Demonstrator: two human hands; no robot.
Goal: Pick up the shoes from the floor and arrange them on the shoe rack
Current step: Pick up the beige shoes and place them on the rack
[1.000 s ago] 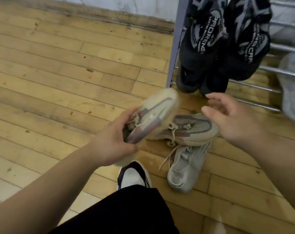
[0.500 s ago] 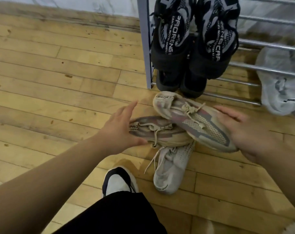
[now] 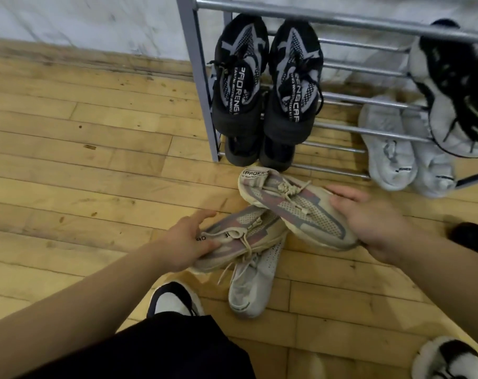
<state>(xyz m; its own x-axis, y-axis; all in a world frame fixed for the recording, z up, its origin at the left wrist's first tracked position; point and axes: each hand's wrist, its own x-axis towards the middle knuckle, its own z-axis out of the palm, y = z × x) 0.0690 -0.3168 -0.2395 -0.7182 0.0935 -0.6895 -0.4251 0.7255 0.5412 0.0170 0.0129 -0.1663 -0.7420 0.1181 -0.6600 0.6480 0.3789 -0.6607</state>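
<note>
Left hand (image 3: 188, 239) has its fingers curled onto the heel end of one beige sneaker (image 3: 248, 233), which lies on the wooden floor (image 3: 95, 165) across a white mesh shoe (image 3: 250, 288). Just right of it, the second beige sneaker (image 3: 295, 206) sits angled over the first one's toe, heel pointing at the shoe rack (image 3: 197, 77), and the right hand (image 3: 369, 220) is wrapped round its toe. Can't tell if that one's off the floor. By the rack's left post sits a black pair (image 3: 240, 77), toes toward the wall, with a pale grey pair (image 3: 388, 149) on the lower bars further right
</note>
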